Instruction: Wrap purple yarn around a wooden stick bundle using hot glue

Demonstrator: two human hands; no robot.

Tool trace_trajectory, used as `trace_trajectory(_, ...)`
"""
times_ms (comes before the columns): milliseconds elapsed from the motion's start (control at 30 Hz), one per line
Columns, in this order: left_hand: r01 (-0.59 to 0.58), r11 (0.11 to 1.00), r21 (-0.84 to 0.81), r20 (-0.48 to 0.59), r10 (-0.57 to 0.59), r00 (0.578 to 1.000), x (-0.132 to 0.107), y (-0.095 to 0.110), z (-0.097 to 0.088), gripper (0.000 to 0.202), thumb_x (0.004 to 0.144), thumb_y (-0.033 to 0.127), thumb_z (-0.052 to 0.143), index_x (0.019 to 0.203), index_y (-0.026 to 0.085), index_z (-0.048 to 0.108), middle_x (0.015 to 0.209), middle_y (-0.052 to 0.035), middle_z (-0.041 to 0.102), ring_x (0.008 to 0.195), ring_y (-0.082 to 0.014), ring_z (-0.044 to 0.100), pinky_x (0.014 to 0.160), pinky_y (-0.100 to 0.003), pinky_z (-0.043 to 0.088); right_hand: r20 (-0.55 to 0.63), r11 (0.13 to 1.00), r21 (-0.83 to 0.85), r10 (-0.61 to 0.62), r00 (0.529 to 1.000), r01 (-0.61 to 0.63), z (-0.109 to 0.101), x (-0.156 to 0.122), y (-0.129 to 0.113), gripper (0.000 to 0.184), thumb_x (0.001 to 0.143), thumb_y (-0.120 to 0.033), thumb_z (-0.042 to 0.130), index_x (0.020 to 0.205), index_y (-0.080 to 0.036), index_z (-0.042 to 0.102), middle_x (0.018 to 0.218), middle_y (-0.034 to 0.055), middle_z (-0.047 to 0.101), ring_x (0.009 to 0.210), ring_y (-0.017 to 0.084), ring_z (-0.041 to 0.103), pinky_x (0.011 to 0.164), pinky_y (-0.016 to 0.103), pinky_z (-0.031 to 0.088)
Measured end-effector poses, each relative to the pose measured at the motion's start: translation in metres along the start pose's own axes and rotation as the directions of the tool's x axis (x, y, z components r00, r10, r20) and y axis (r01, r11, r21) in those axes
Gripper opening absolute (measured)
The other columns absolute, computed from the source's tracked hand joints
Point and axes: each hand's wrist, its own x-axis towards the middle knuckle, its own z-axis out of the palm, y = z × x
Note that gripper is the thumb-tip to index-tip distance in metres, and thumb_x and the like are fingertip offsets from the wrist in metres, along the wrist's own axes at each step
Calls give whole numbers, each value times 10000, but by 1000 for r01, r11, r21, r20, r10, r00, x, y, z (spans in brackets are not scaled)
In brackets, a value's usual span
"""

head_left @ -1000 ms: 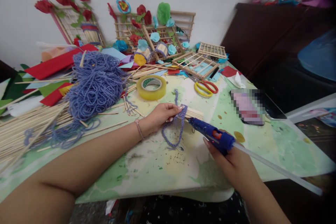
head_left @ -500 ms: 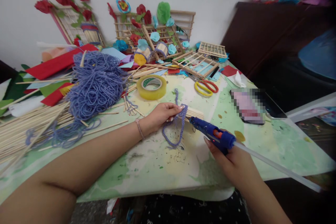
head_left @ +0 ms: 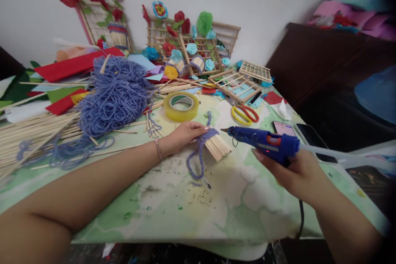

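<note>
Pinching the purple braid [head_left: 211,133] across a row of wooden sticks [head_left: 219,148], the left hand [head_left: 185,134] seemingly steadies the row just right of its fingers, while the right hand [head_left: 298,175] wraps its fingers round a blue hot-glue gun [head_left: 260,138], perhaps for aim, its nozzle [head_left: 224,130] apart from the sticks.

Soft, diffuse light leaves the worktop [head_left: 241,222] fairly evenly lit, with faint shadows; the dark cabinet [head_left: 321,60] sinks into gloom. The right edge blackens and blurs, wide-angle stretch distorting the margins.
</note>
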Motion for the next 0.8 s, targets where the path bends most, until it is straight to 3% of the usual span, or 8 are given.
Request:
trace_trajectory(200, -62, 997, 51, 142, 54, 988, 8, -1, -8, 351, 658, 472, 774, 712, 130, 720, 582, -1, 577, 474, -56, 357, 436, -202, 221, 7, 961, 274, 37, 999, -37, 6, 38, 18, 222, 762, -441, 680, 757, -219, 659, 612, -2, 569, 505, 131, 475, 464, 277, 417)
trace_trajectory(300, -48, 997, 52, 158, 39, 987, 8, 0, -8, 328, 680, 460, 760, 685, 136, 704, 524, 17, 526, 435, -51, 330, 408, -208, 205, 119, 971, 240, -50, 992, 20, 12, 38, 28, 168, 783, -380, 658, 746, -220, 622, 648, 5, 587, 541, 147, 514, 500, 284, 444)
trace_trajectory(433, -20, 997, 78, 146, 9, 989, 7, 4, -7, 321, 685, 441, 758, 625, 143, 652, 472, 43, 468, 393, -42, 306, 370, -204, 189, 296, 964, 184, -239, 925, 190, 11, 32, 36, 27, 840, -235, 570, 829, -220, 590, 806, 33, 627, 682, 167, 586, 612, 292, 478)
trace_trajectory(633, 29, 997, 72, 156, -40, 987, 6, 5, -5, 316, 717, 439, 735, 690, 135, 649, 488, 60, 480, 387, -32, 303, 365, -190, 177, 313, 967, 68, -253, 915, 244, 8, 27, 39, 34, 830, -207, 542, 843, -236, 530, 713, 3, 582, 573, 146, 544, 525, 276, 439)
trace_trajectory(800, 3, 999, 41, 128, -9, 992, 4, -5, 3, 373, 692, 499, 744, 741, 135, 678, 533, 38, 524, 421, -45, 335, 396, -203, 194, 302, 929, 4, -354, 885, 370, 7, 24, 39, 132, 802, -203, 556, 909, -259, 501, 751, 5, 588, 579, 152, 568, 510, 275, 441)
